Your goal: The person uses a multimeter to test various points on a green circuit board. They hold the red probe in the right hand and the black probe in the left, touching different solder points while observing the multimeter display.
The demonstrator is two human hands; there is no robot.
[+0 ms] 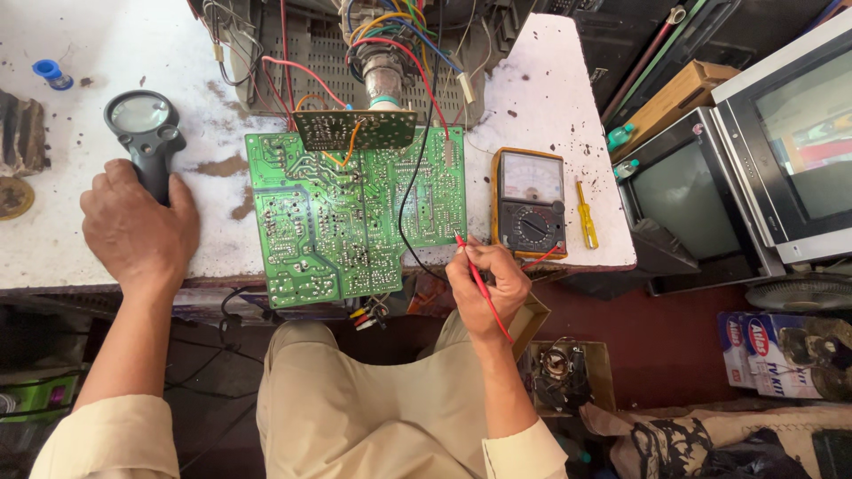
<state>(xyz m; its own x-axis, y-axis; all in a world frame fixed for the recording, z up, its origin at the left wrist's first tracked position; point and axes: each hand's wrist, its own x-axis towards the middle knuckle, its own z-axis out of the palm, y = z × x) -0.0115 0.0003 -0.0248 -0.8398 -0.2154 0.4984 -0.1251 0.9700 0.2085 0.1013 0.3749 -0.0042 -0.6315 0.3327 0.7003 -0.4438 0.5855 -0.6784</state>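
Note:
A large green circuit board (355, 213) lies solder side up on the white worktable (550, 98), with a smaller board (355, 129) standing at its far edge. My right hand (486, 286) grips a red test probe (470, 266) like a pen, its tip touching the board's right edge. My left hand (138, 232) is closed around the handle of a black magnifying glass (142, 124) resting on the table to the board's left. An orange-cased analogue multimeter (530, 202) sits just right of the board.
A bundle of coloured wires (390, 40) runs from the boards to a chassis at the back. A yellow screwdriver (585, 213) lies beside the meter. Old television sets (781, 151) stand on the right. A blue spool (51, 73) sits far left.

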